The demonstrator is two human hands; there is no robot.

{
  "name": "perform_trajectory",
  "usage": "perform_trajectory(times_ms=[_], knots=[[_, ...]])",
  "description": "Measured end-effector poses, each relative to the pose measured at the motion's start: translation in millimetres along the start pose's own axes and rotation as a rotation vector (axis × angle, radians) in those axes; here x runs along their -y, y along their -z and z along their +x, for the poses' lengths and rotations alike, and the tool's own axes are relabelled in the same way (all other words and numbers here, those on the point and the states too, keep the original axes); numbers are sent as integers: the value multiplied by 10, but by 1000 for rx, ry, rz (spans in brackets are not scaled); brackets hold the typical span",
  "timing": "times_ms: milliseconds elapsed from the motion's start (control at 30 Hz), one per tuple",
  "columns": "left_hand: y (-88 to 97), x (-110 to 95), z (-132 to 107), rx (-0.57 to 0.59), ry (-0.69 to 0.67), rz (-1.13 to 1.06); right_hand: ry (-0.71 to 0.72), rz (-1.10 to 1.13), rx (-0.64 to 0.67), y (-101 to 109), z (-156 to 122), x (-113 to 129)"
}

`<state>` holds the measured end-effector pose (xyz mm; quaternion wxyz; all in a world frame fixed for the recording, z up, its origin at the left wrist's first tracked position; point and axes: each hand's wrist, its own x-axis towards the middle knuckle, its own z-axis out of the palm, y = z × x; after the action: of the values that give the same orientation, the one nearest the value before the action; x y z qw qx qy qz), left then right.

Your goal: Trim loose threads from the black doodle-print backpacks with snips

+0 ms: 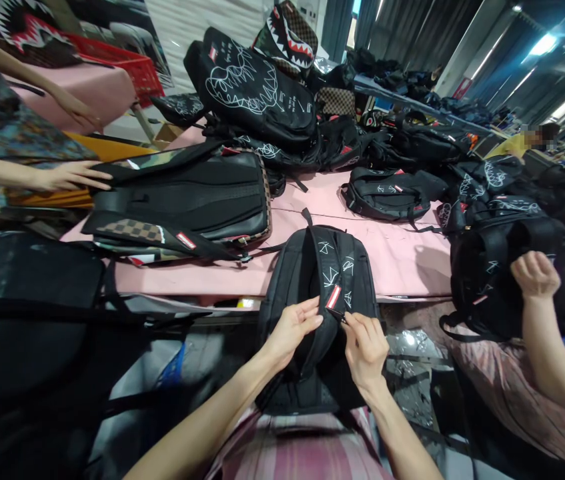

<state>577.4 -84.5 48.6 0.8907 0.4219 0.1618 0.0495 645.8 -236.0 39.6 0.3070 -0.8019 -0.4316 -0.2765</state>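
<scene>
A black backpack with white line drawings rests on my lap, its top leaning on the edge of the pink table. My left hand pinches its shoulder strap just left of a small red and white label. My right hand is closed in a pinch on a small thing at the strap, right below the label; I cannot make out what it is.
Several black backpacks lie piled across the table, one big one at the left. A person at the left rests a hand on that bag. Another person's hand at the right grips a black backpack. A red crate stands far left.
</scene>
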Motion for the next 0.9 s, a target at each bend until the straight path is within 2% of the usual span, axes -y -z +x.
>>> perform_trajectory(times_ms=[200, 400, 467, 567, 633, 667, 767, 900], knots=[[0, 9, 0, 8, 4, -1, -8, 5, 19, 36, -18, -27], [4, 31, -5, -46, -5, 19, -54, 44, 88, -22, 12, 18], [50, 42, -12, -93, -2, 47, -157, 186, 157, -25, 68, -42], [160, 75, -31, -136, -7, 77, -425, 395, 251, -34, 212, -230], [245, 110, -44, -139, -7, 80, -559, 443, 323, -61, 329, -359], [286, 130, -49, -140, -8, 79, -582, 446, 372, -80, 385, -405], [391, 187, -55, -140, -17, 66, -536, 414, 479, -136, 496, -448], [444, 234, -43, -148, -26, 17, -497, 364, 452, -160, 451, -356]])
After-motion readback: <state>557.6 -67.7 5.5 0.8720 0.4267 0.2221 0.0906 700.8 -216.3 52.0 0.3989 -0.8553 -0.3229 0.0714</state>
